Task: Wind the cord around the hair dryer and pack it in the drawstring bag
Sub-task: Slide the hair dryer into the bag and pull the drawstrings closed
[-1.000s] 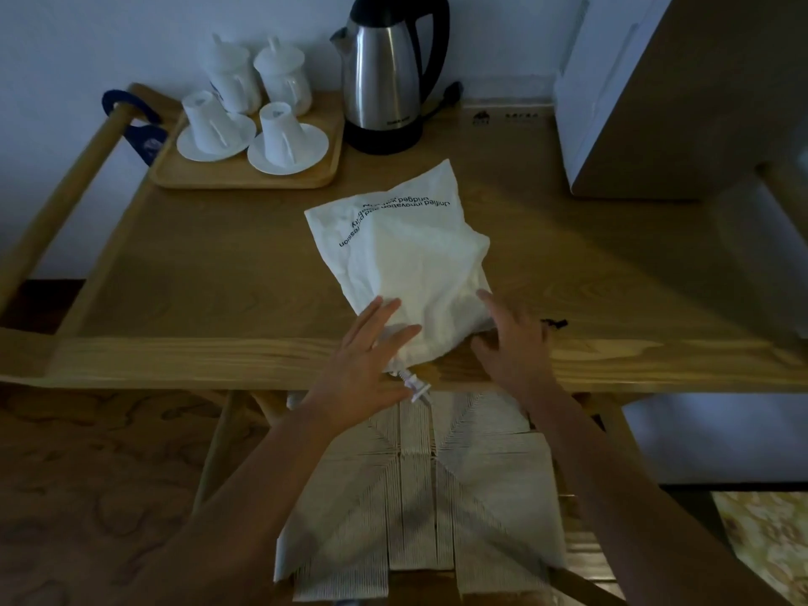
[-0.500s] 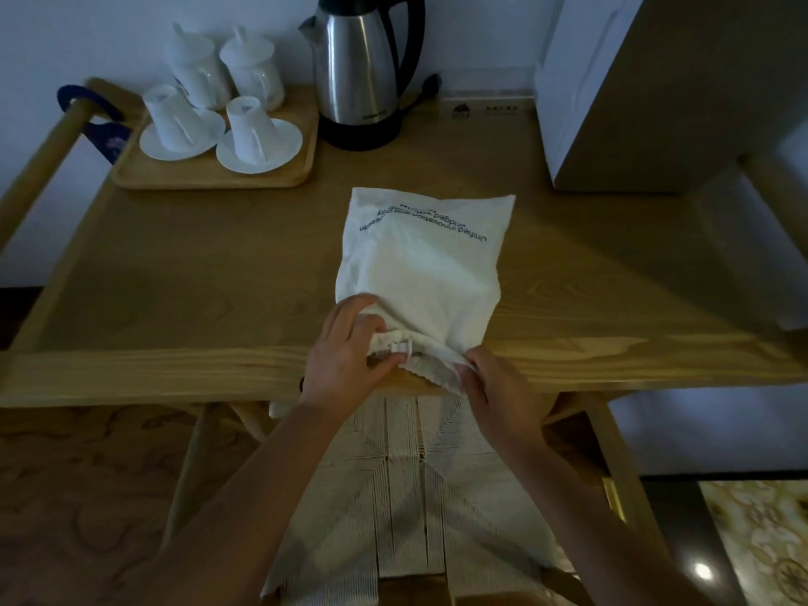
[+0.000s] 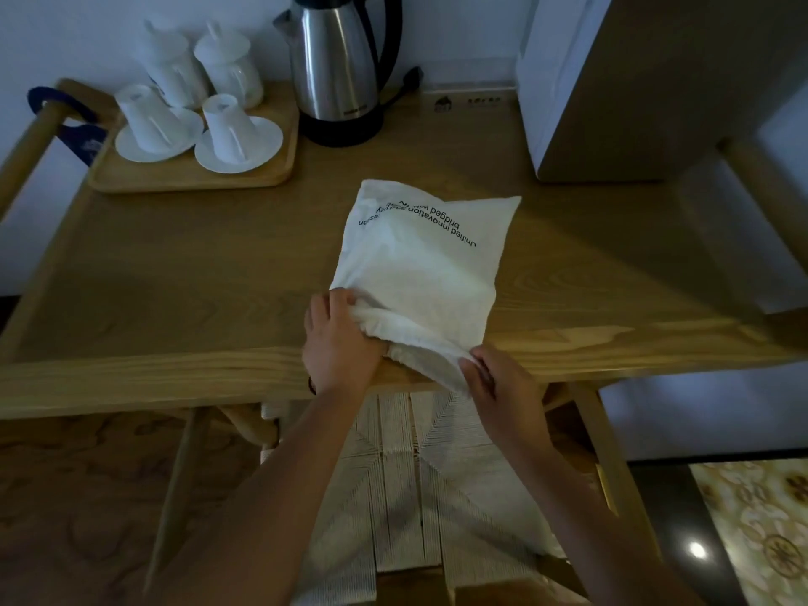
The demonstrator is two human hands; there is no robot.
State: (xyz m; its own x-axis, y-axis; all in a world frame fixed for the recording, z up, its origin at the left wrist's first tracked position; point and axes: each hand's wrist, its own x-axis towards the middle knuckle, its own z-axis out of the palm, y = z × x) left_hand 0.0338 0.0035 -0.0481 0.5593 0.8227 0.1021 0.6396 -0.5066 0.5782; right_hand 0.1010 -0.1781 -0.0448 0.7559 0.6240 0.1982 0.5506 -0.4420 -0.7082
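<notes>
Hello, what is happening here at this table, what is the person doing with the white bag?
A person is working at the mouth of a white drawstring bag that lies on a wooden table. The left hand grips the gathered opening on one side and the right hand pinches it on the other, at the table's near edge. The bag looks filled, but no hair dryer or cord shows. A kettle and a tray of cups stand at the back.

We cannot see inside the white cloth drawstring bag (image 3: 419, 273), so its contents stay hidden. Our left hand's fingers (image 3: 345, 299) disappear into its gathered mouth. The steel kettle (image 3: 339, 59) is cropped at the top.
</notes>
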